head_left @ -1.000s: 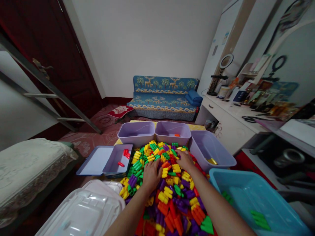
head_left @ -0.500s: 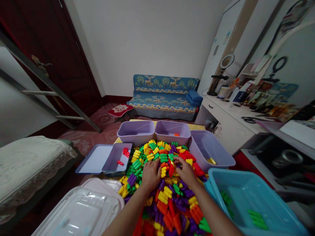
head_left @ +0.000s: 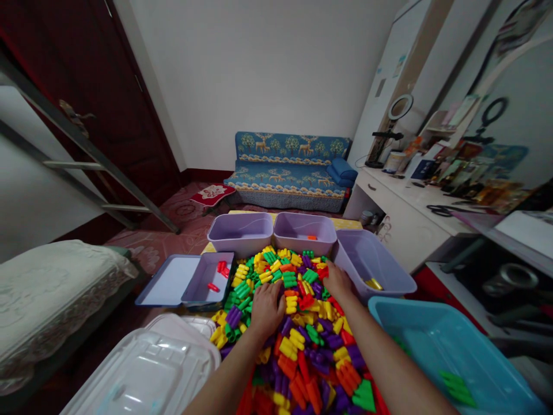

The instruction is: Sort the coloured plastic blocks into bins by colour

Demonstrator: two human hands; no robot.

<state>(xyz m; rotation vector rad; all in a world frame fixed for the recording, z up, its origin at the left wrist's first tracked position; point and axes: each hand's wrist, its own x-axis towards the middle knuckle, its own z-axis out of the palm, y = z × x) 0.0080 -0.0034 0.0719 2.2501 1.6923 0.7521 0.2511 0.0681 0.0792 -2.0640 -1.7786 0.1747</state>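
Observation:
A heap of plastic building blocks [head_left: 298, 323], yellow, green, purple, orange and red, covers the table in front of me. My left hand [head_left: 266, 309] rests palm down on the heap near its middle, fingers spread over green and yellow pieces. My right hand [head_left: 338, 280] lies on the heap's right edge, beside the right purple bin [head_left: 380, 259], fingers over red and yellow blocks; whether it grips one I cannot tell. Neither hand is lifted off the blocks.
Two purple bins [head_left: 240, 231] [head_left: 305, 230] stand behind the heap, one holding an orange piece. A small purple tray [head_left: 207, 276] with red pieces sits left. A blue tub [head_left: 449, 357] with green blocks is right, clear lids [head_left: 147, 369] front left, a white dresser [head_left: 406, 213] right.
My right hand slid from the heap's middle toward the right purple bin, pushing red blocks along. My left hand stayed nearly in place on the heap.

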